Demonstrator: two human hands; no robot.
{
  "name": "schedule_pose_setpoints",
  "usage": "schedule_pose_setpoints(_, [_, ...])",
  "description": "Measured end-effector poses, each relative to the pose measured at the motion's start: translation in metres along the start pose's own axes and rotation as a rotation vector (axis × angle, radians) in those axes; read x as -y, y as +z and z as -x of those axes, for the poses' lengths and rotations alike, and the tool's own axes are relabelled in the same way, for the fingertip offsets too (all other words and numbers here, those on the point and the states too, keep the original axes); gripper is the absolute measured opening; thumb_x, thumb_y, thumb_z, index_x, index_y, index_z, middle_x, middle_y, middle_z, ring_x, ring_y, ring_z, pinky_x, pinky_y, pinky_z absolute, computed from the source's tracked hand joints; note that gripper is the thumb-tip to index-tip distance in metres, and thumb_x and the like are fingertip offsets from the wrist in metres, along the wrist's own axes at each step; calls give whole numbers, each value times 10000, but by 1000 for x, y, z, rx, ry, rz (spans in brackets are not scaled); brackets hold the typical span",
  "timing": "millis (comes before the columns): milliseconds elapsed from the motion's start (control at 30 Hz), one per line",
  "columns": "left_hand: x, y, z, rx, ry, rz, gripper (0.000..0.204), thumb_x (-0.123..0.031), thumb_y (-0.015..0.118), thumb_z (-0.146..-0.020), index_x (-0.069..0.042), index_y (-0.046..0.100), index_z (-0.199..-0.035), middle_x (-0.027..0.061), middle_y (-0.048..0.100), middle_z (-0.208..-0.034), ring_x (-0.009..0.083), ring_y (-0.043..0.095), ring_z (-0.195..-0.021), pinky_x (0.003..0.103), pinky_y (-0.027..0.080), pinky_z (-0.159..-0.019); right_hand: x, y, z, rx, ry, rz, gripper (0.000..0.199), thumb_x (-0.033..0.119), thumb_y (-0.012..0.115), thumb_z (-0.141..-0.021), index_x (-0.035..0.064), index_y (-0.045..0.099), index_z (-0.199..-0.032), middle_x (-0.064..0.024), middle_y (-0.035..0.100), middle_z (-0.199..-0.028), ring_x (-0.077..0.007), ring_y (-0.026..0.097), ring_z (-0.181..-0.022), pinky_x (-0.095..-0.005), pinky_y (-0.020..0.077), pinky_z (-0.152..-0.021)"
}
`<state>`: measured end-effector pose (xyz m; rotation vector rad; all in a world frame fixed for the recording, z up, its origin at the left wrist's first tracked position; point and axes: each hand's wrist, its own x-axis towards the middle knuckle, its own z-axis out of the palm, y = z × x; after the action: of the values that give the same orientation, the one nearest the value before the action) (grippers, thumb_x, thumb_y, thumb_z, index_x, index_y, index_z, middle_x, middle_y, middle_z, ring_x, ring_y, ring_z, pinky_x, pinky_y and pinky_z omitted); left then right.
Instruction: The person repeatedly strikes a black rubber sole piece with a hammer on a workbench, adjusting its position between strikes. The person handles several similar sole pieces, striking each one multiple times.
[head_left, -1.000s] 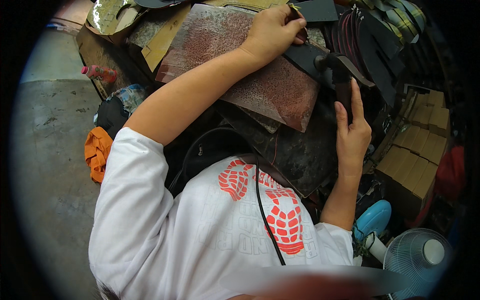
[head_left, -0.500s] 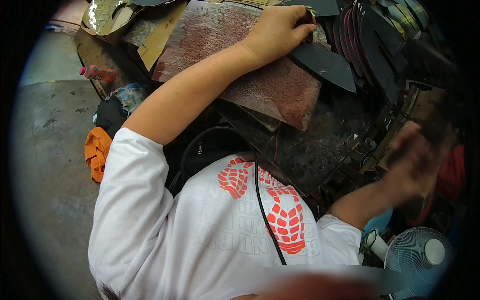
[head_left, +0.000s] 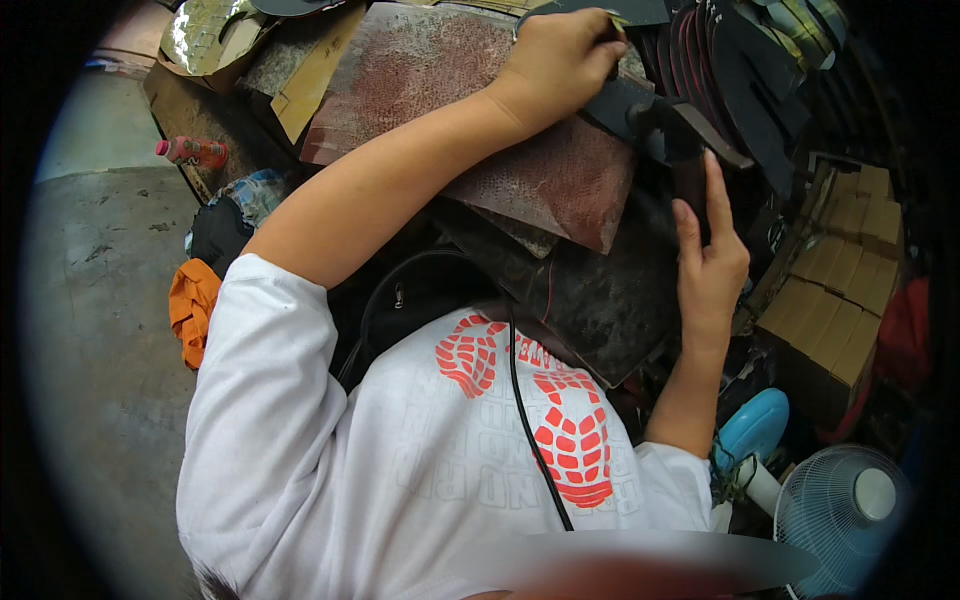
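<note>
My left hand (head_left: 565, 65) is closed above the worn reddish-brown board (head_left: 430, 60). A small upright tool (head_left: 617, 22) with a yellowish end pokes from its fingers; its kind I cannot make out. Under that hand lies a dark, curved flat piece (head_left: 608, 108), reaching past the board's right side. My right hand (head_left: 715, 255) grips a hammer (head_left: 690, 180) by its dark handle, index finger stretched along it. The hammer's head is over the right end of the dark piece and hides part of it. Whether they touch I cannot tell.
Several dark curved sheets (head_left: 715, 80) stand stacked at the upper right. Cardboard bundles (head_left: 835, 300) lie at the right, above a white fan (head_left: 840, 520) and a blue round thing (head_left: 752, 425). A pink bottle (head_left: 195, 152) and an orange cloth (head_left: 193, 300) are at the left.
My right hand has swung from the far right, where it was blurred, up and left, bringing the hammer over the dark piece. My left hand has barely moved.
</note>
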<state>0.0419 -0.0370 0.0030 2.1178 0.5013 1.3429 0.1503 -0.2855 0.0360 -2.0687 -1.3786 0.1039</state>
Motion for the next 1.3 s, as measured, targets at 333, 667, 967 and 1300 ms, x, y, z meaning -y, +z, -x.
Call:
schedule_pose_setpoints(333, [-9, -14, -5, 220, -529, 339, 144, -101, 626, -978, 35, 638, -930, 90, 706, -773, 139, 686, -674, 288, 548, -638, 4, 1, 0, 50, 180, -80, 547, 240, 694, -966, 245, 523, -1486, -155, 695, -1160, -279, 651, -1018, -375, 531, -795])
schedule_pose_setpoints(667, [-11, -13, -3, 224, -433, 309, 167, -124, 627, -981, 38, 649, -945, 94, 701, -773, 135, 678, -684, 293, 548, -643, 34, -51, -11, -220, -39, -314, 487, 157, 660, -995, 125, 546, -1467, -121, 611, -1417, -84, 625, -703, -197, 472, -555])
schedule_pose_setpoints(967, [-13, 11, 2, 145, 314, -135, 132, -100, 651, -870, -58, 676, -993, 132, 705, -844, 321, 706, -814, 410, 561, -729, 56, -39, -27, -231, -45, -292, 519, 362, 580, -1030, 2, 532, -1400, -158, 695, -936, -198, 661, -690, -303, 523, -596])
schedule_pose_setpoints(1300, [-10, -42, -2, -26, -636, 655, 177, -166, 606, -1010, -8, 680, -1035, 46, 701, -923, 127, 661, -821, 271, 519, -752, 28, 4, 8, 6, 190, 0, 551, 275, 672, -978, 249, 494, -1499, -209, 709, -1189, -373, 717, -1034, -419, 565, -803])
